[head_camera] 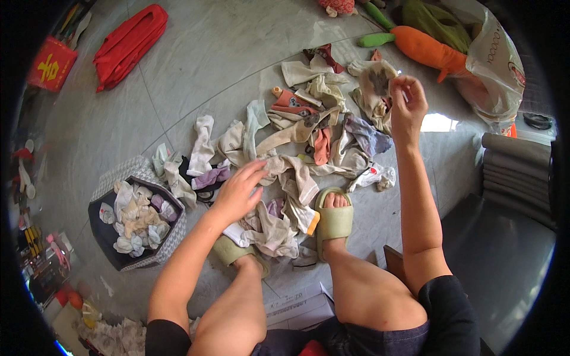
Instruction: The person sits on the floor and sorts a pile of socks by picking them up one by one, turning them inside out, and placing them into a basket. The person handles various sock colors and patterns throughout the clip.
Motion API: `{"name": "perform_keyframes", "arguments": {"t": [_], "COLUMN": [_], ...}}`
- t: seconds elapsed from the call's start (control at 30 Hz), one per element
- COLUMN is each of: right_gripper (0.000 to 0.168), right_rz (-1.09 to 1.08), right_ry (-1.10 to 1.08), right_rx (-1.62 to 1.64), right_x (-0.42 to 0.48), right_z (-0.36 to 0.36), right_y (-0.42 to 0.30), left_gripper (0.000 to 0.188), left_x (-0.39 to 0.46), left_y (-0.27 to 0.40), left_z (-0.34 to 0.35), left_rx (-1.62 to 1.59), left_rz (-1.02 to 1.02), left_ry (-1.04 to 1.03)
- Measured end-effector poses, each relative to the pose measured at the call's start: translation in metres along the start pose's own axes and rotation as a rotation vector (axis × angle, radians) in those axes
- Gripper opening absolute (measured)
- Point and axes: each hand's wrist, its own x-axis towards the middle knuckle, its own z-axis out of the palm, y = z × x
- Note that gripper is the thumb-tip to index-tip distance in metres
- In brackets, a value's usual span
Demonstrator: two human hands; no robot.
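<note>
Loose socks lie in a spread-out pile on the grey tiled floor. My left hand (240, 191) is over the near left part of the pile, fingers apart, fingertips at a crumpled beige sock (285, 165). Farther off at the right, my right hand (409, 100) has curled fingers pinching the edge of a beige sock with a dark grey patch (378, 80). A white sock with a red spot (374, 177), a bluish sock (367, 133) and a white ribbed sock (202, 144) lie in the pile. At left, a houndstooth-sided box (171, 240) holds bunched socks (140, 213).
My feet in green slippers (335, 216) flank the near socks. A red fabric bag (131, 46) lies far left. At far right are a carrot-shaped plush toy (429, 49) and a plastic bag (494, 66). A dark seat (494, 249) with folded grey fabric (516, 164) stands at right.
</note>
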Motion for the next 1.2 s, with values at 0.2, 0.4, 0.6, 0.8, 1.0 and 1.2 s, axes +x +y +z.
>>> {"name": "perform_keyframes", "arguments": {"t": [0.2, 0.4, 0.6, 0.8, 1.0, 1.2], "right_gripper": [0.018, 0.013, 0.039, 0.032, 0.032, 0.058], "right_rz": [-0.417, -0.159, -0.369, -0.197, 0.2, -0.235], "right_ry": [-0.488, -0.95, -0.585, -0.846, -0.956, -1.088], "right_rx": [-0.22, -0.365, -0.789, -0.889, -0.27, -0.419], "right_x": [-0.043, -0.145, -0.104, -0.06, -0.117, -0.169], "right_z": [0.027, 0.02, 0.036, 0.05, 0.059, 0.06], "right_y": [-0.054, 0.029, 0.064, 0.082, 0.054, 0.038], "left_gripper": [0.031, 0.025, 0.018, 0.015, 0.034, 0.075], "left_x": [0.043, 0.038, 0.025, 0.03, 0.007, -0.003], "left_y": [-0.036, -0.035, -0.018, -0.008, -0.037, -0.006], "left_z": [0.021, 0.042, 0.038, 0.031, 0.051, 0.086], "left_rx": [0.273, 0.344, 0.133, -0.109, -0.644, -1.057], "left_rz": [0.023, -0.058, -0.085, -0.217, -0.508, -0.452], "left_ry": [0.007, 0.156, 0.297, 0.367, 0.317, 0.336]}}
